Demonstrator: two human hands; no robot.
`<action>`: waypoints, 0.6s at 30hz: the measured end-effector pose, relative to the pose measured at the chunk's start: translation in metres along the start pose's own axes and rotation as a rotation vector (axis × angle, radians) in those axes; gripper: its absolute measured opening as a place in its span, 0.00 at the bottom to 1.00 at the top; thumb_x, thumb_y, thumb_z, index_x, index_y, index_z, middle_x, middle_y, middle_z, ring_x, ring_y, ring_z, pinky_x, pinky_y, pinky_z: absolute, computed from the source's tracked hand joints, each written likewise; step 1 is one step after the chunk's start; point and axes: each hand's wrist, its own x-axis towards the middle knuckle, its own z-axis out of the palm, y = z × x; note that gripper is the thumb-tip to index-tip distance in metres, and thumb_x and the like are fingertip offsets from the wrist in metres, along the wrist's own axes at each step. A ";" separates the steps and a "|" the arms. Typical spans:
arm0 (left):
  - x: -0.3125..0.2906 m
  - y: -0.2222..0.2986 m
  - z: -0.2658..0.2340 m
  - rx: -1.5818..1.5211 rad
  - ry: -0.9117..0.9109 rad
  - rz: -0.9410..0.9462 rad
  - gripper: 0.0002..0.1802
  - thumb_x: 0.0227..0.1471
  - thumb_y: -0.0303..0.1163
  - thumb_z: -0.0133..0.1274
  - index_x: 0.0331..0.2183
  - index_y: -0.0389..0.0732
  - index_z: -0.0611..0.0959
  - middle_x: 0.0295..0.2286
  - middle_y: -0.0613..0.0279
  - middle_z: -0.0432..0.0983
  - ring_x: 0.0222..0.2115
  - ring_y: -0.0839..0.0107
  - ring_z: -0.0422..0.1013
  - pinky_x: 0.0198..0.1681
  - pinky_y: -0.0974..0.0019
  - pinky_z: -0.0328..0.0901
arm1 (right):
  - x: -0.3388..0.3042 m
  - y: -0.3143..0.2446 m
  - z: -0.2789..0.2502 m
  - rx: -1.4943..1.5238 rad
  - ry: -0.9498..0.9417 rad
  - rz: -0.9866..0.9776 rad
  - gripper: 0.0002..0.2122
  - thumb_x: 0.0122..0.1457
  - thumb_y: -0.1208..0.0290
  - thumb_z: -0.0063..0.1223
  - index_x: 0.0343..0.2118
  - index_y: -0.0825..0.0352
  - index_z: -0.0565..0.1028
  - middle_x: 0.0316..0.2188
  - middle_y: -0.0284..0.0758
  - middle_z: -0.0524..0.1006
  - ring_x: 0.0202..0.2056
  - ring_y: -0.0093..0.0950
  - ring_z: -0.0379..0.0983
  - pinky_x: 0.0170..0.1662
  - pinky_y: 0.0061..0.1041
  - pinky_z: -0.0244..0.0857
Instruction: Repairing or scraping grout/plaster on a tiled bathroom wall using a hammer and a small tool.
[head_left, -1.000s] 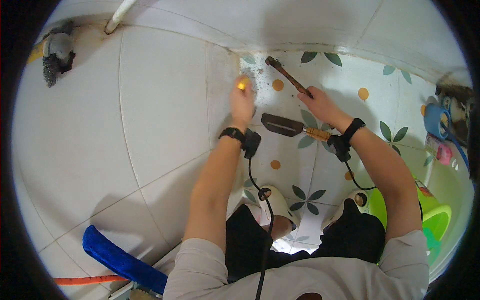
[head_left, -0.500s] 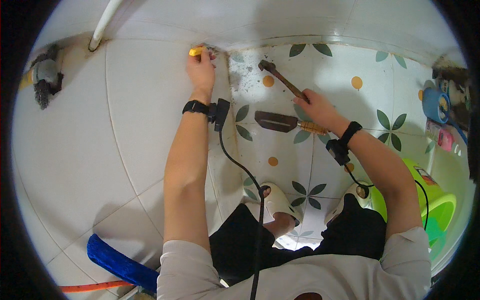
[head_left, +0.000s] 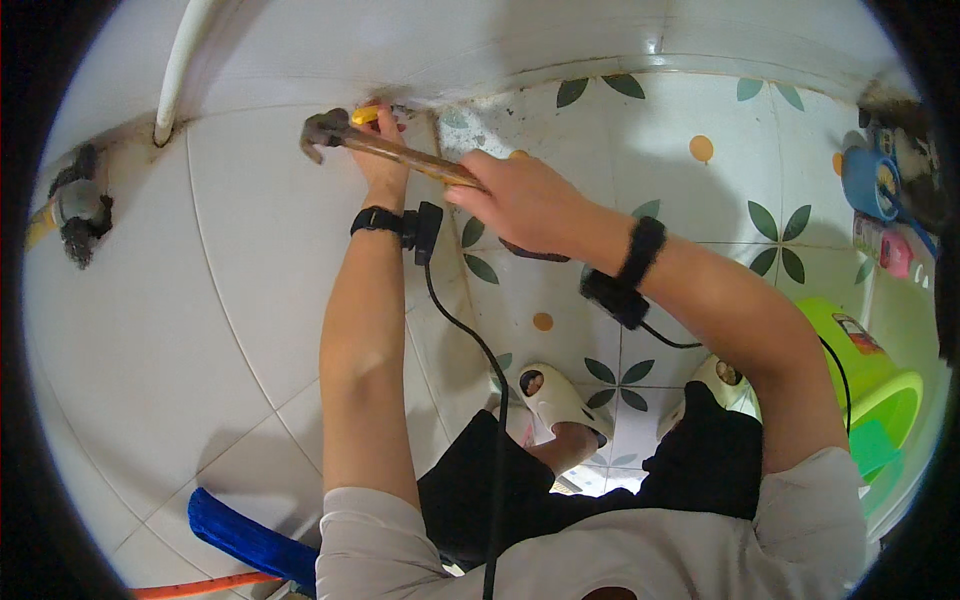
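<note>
Two hands in this head camera shot, both busy. Right hand [head_left: 525, 205] is wrapped tight around the grip of a hammer [head_left: 400, 154], fingers curled over the end of the handle. Left hand [head_left: 383, 175] is closed too, pinching a yellow piece [head_left: 365, 115] up by the spot where the white-tiled surface [head_left: 270, 250] on the left meets the back wall [head_left: 420, 45]. The hands are near each other but not touching as far as I can see, and the hammer handle crosses right in front of the left one.

Stuff I can't make out: most of the yellow piece is swallowed by the left fingers, so no clue about its far end. The hammer head sits just beside it in the picture, but can't tell if they're actually in contact. Some flat dark tool [head_left: 535, 253] on the floor is mostly covered by the right hand and forearm, only a sliver pokes out. The light green bucket [head_left: 850, 335] is partly behind the right arm, and the blue fuzzy brush head [head_left: 245, 535] down at lower left gets cut into by the sleeve.

As for looks, the hammer's pretty beat up: brownish metal head with a curved claw hanging down, scuffed wooden handle. The yellow bit is bright by comparison. Grey crumbs [head_left: 480, 140] lie scattered in the floor corner nearby.
</note>
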 end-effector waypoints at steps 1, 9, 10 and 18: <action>-0.005 0.007 0.005 -0.014 -0.035 -0.111 0.15 0.56 0.38 0.51 0.37 0.34 0.75 0.24 0.61 0.74 0.23 0.72 0.72 0.28 0.69 0.67 | 0.006 -0.001 0.000 -0.027 -0.009 -0.024 0.17 0.60 0.57 0.45 0.31 0.70 0.68 0.22 0.48 0.74 0.27 0.50 0.72 0.31 0.46 0.64; -0.011 0.023 0.007 -0.063 -0.066 -0.090 0.13 0.56 0.36 0.51 0.34 0.33 0.76 0.25 0.61 0.73 0.25 0.73 0.71 0.27 0.69 0.66 | 0.010 0.007 0.015 -0.054 0.086 -0.069 0.16 0.60 0.57 0.46 0.30 0.68 0.67 0.18 0.45 0.73 0.23 0.49 0.71 0.28 0.43 0.63; -0.016 0.029 0.009 0.060 -0.123 -0.076 0.13 0.56 0.36 0.51 0.35 0.33 0.76 0.26 0.60 0.74 0.26 0.73 0.72 0.28 0.69 0.67 | 0.008 0.016 0.016 -0.083 0.101 0.001 0.16 0.60 0.57 0.46 0.30 0.68 0.67 0.18 0.45 0.73 0.23 0.49 0.71 0.28 0.43 0.64; -0.009 0.016 0.005 0.129 -0.090 -0.103 0.14 0.54 0.36 0.53 0.34 0.33 0.77 0.26 0.60 0.75 0.21 0.73 0.72 0.28 0.69 0.69 | -0.010 -0.009 0.008 -0.011 0.040 0.015 0.16 0.60 0.56 0.46 0.30 0.68 0.67 0.18 0.45 0.73 0.23 0.48 0.70 0.27 0.42 0.63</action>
